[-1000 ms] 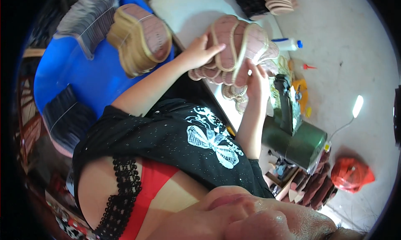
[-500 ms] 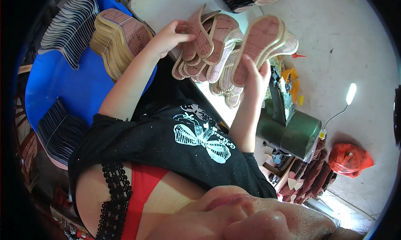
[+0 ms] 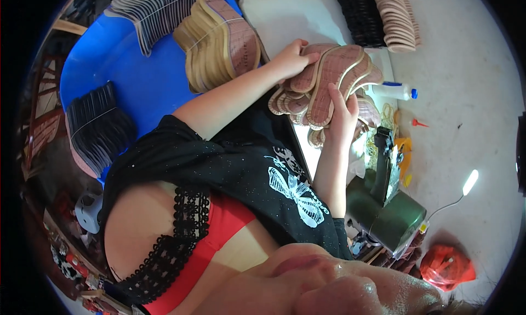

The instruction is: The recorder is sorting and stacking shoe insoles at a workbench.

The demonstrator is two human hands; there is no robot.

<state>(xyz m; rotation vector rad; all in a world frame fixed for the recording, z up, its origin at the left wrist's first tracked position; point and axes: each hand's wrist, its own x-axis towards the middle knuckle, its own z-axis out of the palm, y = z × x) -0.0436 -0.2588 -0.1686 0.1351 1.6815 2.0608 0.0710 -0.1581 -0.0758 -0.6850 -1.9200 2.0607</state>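
Pinkish-brown insoles (image 3: 335, 74) with pale bound edges are fanned between my two hands, above more insoles (image 3: 282, 102) heaped on the white tabletop. My left hand (image 3: 296, 58) grips the far left end of the fanned insoles, thumb on top and fingers bent around the edge. Closed on the near part of the same bunch is my right hand (image 3: 344, 108), its thumb lying along the top insole. The fingers under the bunch are partly hidden.
At left, a blue basin (image 3: 156, 87) holds tied bundles of tan insoles (image 3: 216, 44), grey insoles (image 3: 159, 11) and dark insoles (image 3: 98, 129). A green sewing machine (image 3: 392, 216) stands near my right arm. Beyond are a capped bottle (image 3: 400, 91), a lit lamp (image 3: 470, 182) and a red bag (image 3: 446, 267).
My left hand has come rightward onto the insoles in my right hand. Those insoles have lowered and now lie fanned together over the heap. The whole view has shifted.
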